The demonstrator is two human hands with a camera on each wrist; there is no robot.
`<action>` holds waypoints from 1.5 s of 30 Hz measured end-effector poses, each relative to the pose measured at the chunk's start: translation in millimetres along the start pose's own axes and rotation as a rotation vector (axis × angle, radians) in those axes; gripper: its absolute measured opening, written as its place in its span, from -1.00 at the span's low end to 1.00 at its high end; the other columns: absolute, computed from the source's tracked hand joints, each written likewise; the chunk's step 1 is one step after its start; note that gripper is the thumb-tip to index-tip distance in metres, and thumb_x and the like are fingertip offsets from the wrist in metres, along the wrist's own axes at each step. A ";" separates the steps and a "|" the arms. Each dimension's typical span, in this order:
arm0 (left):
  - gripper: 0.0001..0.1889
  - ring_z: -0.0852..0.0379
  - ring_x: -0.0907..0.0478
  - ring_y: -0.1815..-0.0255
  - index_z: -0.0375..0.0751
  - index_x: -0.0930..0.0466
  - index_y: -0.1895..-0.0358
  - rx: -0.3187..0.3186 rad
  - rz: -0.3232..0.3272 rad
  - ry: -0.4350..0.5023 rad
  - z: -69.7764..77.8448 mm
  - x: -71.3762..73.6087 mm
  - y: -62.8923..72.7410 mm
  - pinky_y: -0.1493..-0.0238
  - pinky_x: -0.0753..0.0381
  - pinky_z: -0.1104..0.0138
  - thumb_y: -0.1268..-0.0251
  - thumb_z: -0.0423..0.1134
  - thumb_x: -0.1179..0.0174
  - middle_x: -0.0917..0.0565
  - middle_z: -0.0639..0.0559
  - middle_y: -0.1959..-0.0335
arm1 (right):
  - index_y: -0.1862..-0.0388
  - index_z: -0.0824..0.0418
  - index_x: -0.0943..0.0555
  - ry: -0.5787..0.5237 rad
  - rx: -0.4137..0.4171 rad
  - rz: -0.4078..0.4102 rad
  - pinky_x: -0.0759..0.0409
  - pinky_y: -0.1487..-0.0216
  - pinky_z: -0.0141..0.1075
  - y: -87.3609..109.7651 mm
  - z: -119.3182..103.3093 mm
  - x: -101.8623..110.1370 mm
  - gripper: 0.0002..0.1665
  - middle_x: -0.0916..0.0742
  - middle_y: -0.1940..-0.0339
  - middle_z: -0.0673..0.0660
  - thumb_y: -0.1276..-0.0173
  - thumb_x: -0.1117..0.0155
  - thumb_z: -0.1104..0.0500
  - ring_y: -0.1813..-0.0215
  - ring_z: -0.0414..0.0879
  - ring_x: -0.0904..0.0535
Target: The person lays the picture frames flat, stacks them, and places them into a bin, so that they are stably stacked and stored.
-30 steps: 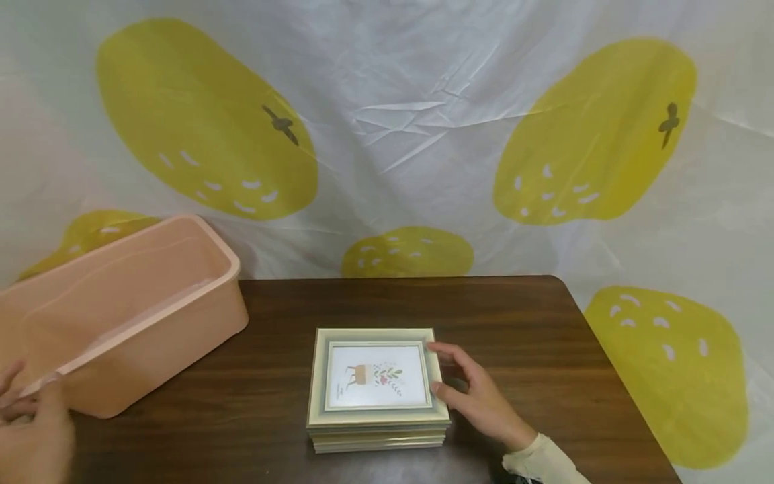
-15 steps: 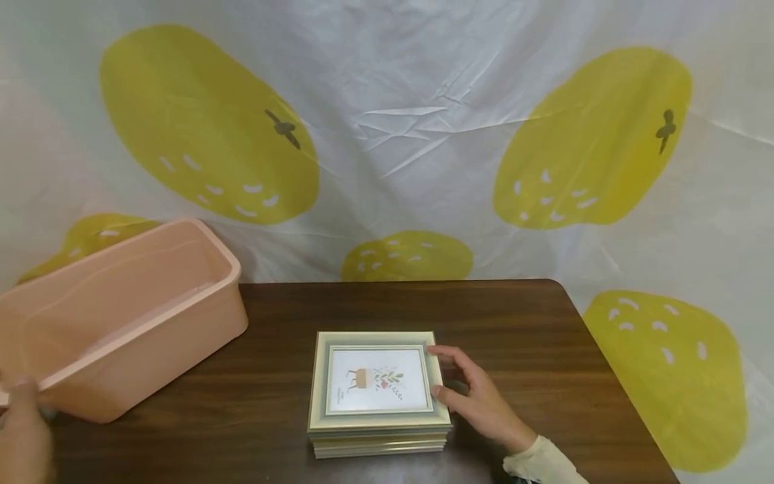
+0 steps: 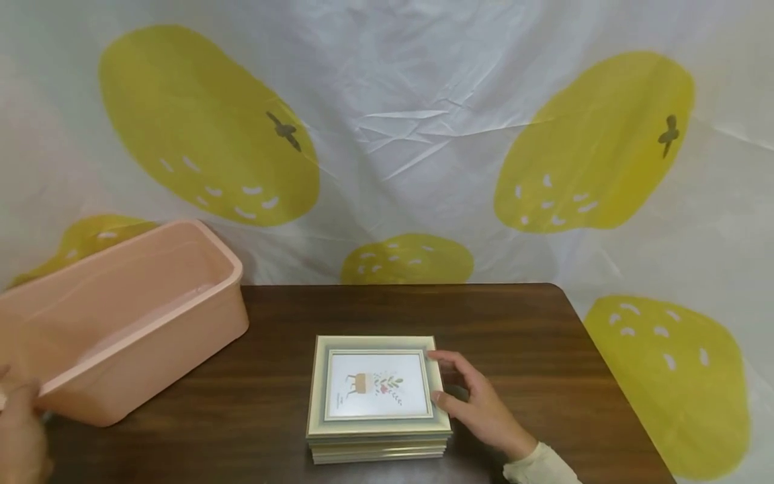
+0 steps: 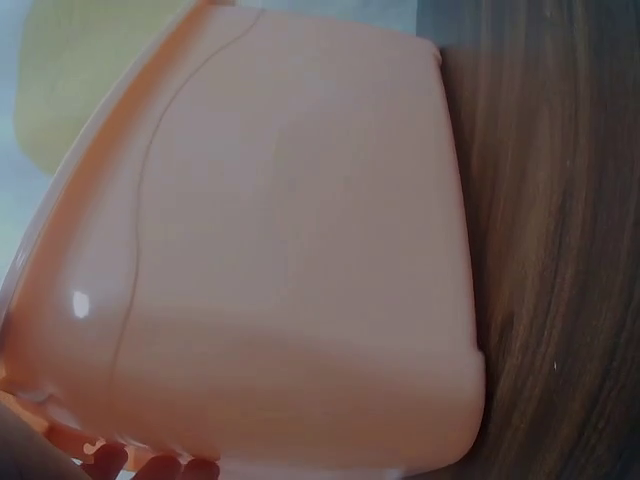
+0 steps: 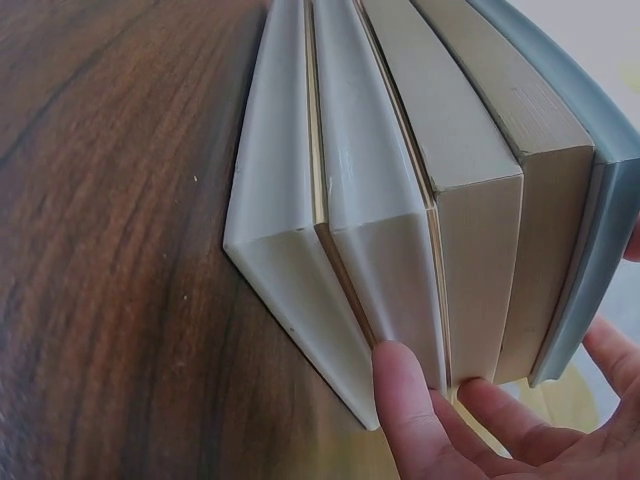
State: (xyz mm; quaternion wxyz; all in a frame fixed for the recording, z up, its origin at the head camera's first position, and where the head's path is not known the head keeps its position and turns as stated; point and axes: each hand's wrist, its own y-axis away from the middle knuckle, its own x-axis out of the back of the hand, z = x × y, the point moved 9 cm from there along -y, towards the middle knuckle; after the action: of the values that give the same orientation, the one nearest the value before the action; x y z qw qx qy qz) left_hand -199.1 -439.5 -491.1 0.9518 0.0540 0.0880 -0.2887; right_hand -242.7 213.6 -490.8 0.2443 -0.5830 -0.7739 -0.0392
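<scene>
A pink plastic bin (image 3: 175,343) stands tilted across the left of the head view, partly cut off by its edge. My left hand (image 3: 21,430) grips the near left end of its rim, with the thumb outside. In the left wrist view, fingertips (image 4: 160,467) show at the bin's end, below its long wall (image 4: 300,240). At the front middle lies a stack of cream picture frames (image 3: 381,450). Its top frame (image 3: 320,386) holds a plant drawing. My right hand (image 3: 480,407) rests against the stack's right side, fingers spread; in the right wrist view, fingertips (image 5: 405,385) touch the frames' edges.
The dark brown wooden table (image 3: 514,323) has a rounded far right corner. Behind it hangs a pale cloth (image 3: 399,81) printed with large yellow fruit. The bin stands close to this cloth, left of the frames.
My left hand has moved left along the bin's near rim to its end. The right hand keeps its place at the frames. The head view has tipped up slightly.
</scene>
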 end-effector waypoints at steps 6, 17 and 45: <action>-0.54 0.41 -0.41 0.05 0.16 -0.69 -0.26 -0.013 0.016 -0.032 18.7 -7.0 23.2 0.36 -0.46 0.73 -0.43 -0.40 -0.16 -0.45 0.30 -0.06 | -0.48 0.01 -0.49 -0.001 0.009 0.010 -0.63 -0.25 -0.05 0.9 0.6 0.5 -0.36 -0.71 -0.26 0.14 -0.46 -0.37 0.22 -0.21 0.00 -0.66; -0.68 0.46 -0.59 0.26 0.04 -0.75 0.08 0.064 0.006 0.054 18.4 -12.4 47.4 0.41 -0.61 0.66 -0.43 -0.49 -0.12 -0.58 0.21 0.21 | -0.47 0.03 -0.49 -0.005 0.013 0.010 -0.62 -0.25 -0.06 0.6 2.8 -1.8 -0.37 -0.71 -0.26 0.14 -0.46 -0.37 0.22 -0.21 -0.02 -0.65; -0.71 0.55 -0.23 0.05 0.02 -0.73 -0.05 -0.342 -0.105 -0.468 35.5 -49.0 136.8 0.03 -0.17 0.52 -0.29 -0.33 -0.36 -0.26 0.51 0.07 | -0.47 0.06 -0.50 0.001 0.049 0.030 -0.63 -0.25 -0.06 0.7 -0.8 -1.8 -0.38 -0.69 -0.32 0.13 -0.45 -0.37 0.25 -0.26 -0.11 -0.61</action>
State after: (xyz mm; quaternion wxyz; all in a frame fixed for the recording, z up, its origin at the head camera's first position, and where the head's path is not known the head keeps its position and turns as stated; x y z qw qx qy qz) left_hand -157.9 -305.3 -439.5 0.9252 -0.1799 -0.0840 -0.3233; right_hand -241.4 212.0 -490.9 0.2596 -0.5882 -0.7657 -0.0170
